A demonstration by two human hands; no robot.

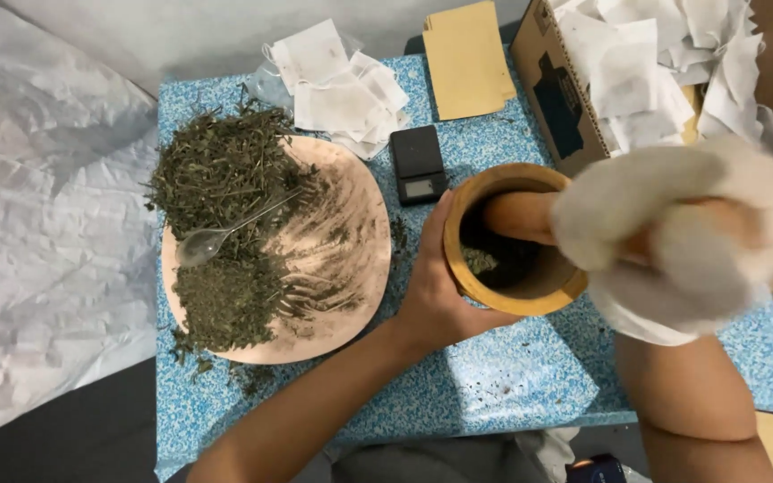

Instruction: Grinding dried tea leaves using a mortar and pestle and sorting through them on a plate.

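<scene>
Wooden mortar (pixel 513 268) sat right of table centre: rigid, heavy-looking, smooth. Left hand (pixel 436 291) clamped its wall at 9 o'clock. Right hand (pixel 700 237) (cloth-wrapped) closed on the wooden pestle (pixel 521 215), tip inside. Tight: pocket scale (pixel 418 164) at 11, cardboard box (pixel 556 98) at 1, herb tray (pixel 315 250) at 9; table edge (pixel 494 425) near at 6.

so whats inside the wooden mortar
The wooden mortar holds dark crushed herbs and the tip of a wooden pestle. The pestle and near wall hide the rest of the bottom; a white cloth covers the right hand.
</scene>
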